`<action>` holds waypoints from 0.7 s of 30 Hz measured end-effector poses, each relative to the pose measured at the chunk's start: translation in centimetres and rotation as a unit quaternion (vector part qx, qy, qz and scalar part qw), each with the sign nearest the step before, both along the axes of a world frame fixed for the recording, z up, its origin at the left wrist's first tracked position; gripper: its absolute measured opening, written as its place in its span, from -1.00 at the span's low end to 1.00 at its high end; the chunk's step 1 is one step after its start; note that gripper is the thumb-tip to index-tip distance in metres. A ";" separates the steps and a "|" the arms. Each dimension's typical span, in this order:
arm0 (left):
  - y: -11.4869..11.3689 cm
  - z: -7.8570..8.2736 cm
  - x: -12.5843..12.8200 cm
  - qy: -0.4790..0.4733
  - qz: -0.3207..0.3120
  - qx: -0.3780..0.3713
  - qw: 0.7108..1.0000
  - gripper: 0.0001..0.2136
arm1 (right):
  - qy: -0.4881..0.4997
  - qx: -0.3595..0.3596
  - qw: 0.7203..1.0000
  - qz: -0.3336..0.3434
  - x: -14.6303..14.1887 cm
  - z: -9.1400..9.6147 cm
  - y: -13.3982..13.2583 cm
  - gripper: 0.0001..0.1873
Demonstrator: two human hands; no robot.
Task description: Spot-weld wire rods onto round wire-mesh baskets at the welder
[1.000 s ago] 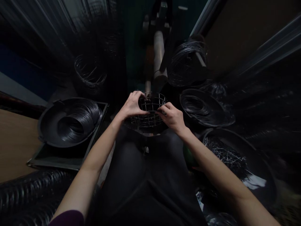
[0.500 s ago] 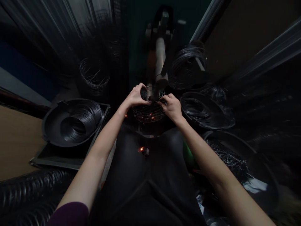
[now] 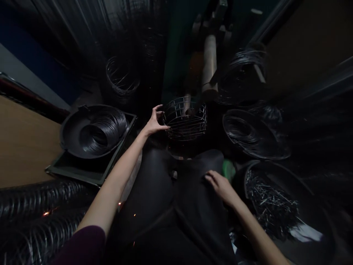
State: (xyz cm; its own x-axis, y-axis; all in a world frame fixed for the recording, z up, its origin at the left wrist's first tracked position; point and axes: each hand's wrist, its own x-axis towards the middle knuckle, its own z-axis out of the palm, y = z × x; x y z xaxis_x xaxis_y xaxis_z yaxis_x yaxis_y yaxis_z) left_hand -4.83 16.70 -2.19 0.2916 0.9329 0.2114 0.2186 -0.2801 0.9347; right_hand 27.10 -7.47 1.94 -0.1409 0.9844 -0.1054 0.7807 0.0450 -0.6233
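Wire rings (image 3: 102,129) and nails (image 3: 268,204) flank the basket (image 3: 185,117) the left hand (image 3: 153,123) grips; right hand (image 3: 220,186) lies open.

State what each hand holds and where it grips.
Left hand holds the wire basket by its left rim. Right hand holds nothing.

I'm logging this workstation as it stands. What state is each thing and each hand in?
wire basket: upright, open top, held at its left rim.
left hand: fingers on the basket's rim.
right hand: resting on the lap, holding nothing.
pan of wire rings: partly filled.
pan of short wire pieces: holds a loose heap.
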 end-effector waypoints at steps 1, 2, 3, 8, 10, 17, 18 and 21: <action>-0.3 0.2 0.1 -0.002 0.010 0.007 1.000 0.06 | 0.016 -0.008 1.000 0.008 0.4 -1.0 -0.5 -0.70; -0.7 0.6 0.1 0.003 0.017 0.022 1.000 0.01 | 0.036 -0.013 0.999 0.006 0.6 -1.6 -0.8 -0.72; -1.3 1.1 0.0 0.016 0.020 0.045 0.999 -0.04 | 0.058 -0.021 0.998 -0.005 0.7 -1.7 -0.8 -0.74; -5.6 5.3 -1.6 0.138 0.009 0.157 0.978 -0.29 | 0.158 -0.029 0.984 -0.078 -2.1 3.6 2.2 -0.59; -7.0 7.1 -1.6 0.197 0.000 0.176 0.964 -0.37 | 0.180 -0.031 0.982 -0.036 -4.3 6.5 4.6 -0.58; -8.4 9.3 1.3 0.291 -0.062 0.241 0.924 -0.46 | -0.034 0.006 0.996 0.082 -8.9 9.1 11.2 -0.76; -8.3 9.2 1.5 0.290 -0.063 0.245 0.923 -0.45 | -0.105 0.046 0.988 0.100 -9.1 9.0 11.2 -0.76; -8.0 8.8 1.9 0.277 -0.056 0.250 0.926 -0.43 | -0.277 0.105 0.940 0.172 -9.1 8.7 10.3 -0.63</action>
